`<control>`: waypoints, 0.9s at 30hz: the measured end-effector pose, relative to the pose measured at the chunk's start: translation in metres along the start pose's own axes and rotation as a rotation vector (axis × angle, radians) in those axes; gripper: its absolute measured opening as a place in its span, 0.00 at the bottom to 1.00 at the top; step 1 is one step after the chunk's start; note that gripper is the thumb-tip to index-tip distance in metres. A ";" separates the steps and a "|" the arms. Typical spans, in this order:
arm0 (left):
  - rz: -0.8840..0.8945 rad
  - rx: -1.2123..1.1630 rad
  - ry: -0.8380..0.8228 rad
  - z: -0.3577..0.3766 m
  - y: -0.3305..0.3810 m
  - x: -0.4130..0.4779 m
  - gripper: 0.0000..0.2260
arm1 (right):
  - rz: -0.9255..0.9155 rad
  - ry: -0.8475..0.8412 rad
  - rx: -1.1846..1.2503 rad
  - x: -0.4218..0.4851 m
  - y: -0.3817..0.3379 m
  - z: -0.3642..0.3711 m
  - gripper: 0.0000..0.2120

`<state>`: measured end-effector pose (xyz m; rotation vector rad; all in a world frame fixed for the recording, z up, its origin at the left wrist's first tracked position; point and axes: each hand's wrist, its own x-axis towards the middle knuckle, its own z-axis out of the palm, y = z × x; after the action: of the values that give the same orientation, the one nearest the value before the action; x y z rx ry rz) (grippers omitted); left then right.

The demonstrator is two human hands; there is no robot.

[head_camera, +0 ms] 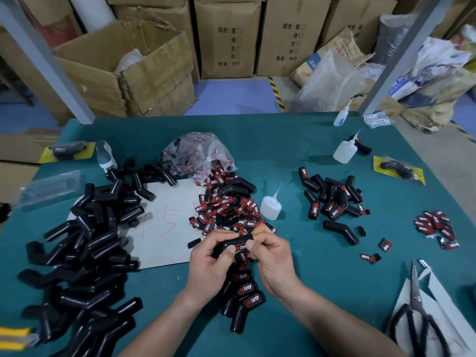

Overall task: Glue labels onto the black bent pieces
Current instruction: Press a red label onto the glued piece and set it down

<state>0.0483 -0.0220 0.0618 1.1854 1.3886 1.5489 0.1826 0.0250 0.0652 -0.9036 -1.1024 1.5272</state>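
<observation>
Black bent piece (233, 244) held between left hand (215, 264) and right hand (270, 258); thumbs pressing label (241, 246).

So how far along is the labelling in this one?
Early, by the look of it. Done: a few labelled pieces lie beneath the hands, and a cluster with labels showing sits to the right. In hand: the left hand and right hand hold a black bent piece, thumbs at its label. Left: the big unlabelled pile and the loose labels.
</observation>
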 end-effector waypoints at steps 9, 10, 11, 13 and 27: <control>-0.118 -0.072 0.041 -0.005 0.004 0.008 0.10 | -0.061 -0.145 -0.176 0.006 -0.001 -0.007 0.12; -0.134 -0.094 0.037 -0.005 0.004 0.009 0.09 | -0.078 -0.149 -0.191 0.007 -0.001 -0.008 0.09; -0.146 -0.116 0.031 -0.004 0.005 0.009 0.09 | -0.092 -0.138 -0.195 0.008 -0.002 -0.009 0.06; -0.150 -0.133 0.022 -0.002 0.005 0.008 0.09 | -0.142 -0.101 -0.217 0.009 0.000 -0.010 0.06; 0.015 0.061 0.003 -0.004 -0.015 -0.002 0.09 | 0.079 -0.180 -0.213 0.005 0.001 -0.005 0.06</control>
<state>0.0441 -0.0224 0.0463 1.2334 1.4404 1.5290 0.1862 0.0310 0.0629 -0.9773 -1.3946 1.6011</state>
